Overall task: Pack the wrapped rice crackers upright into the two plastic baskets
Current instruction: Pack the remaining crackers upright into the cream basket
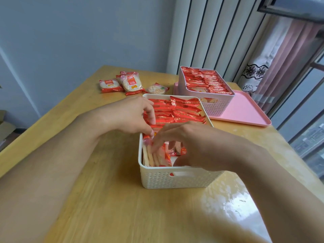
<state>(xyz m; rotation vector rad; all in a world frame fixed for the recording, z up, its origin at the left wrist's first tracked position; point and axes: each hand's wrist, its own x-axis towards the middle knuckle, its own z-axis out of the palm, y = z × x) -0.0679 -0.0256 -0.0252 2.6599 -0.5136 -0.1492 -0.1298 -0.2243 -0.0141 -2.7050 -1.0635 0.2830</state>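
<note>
A: What are the person's hands doing?

B: Both are reaching into the cream basket [175, 179] near the person. The left hand [129, 114] is curling its fingers over the tops of the standing crackers [177, 111] at the left side of the row, seeming to hold them back. The right hand [189, 146] is reaching down into the near end, its fingers on the last crackers [156, 156] there. Whether it is pinching one is too hard to tell.

A: Are the hands close together?

B: Yes, almost touching, with the left one just behind the right.

A: Which way are the crackers lying?

B: They are standing on edge, flat faces looking toward the person and away, in a row running from the near wall to the far wall. The near ones are leaning a bit. A gap is showing at the near right, so the right hand is nearer to it.

A: What do they look like?

B: Round pale crackers in shiny red and clear wrappers.

A: And farther out?

B: A few loose packs [122, 84] are lying flat on the table [87, 199], well beyond the left hand. The pink basket [215, 106] is looking full, sitting on a pink tray [245, 111].
</note>
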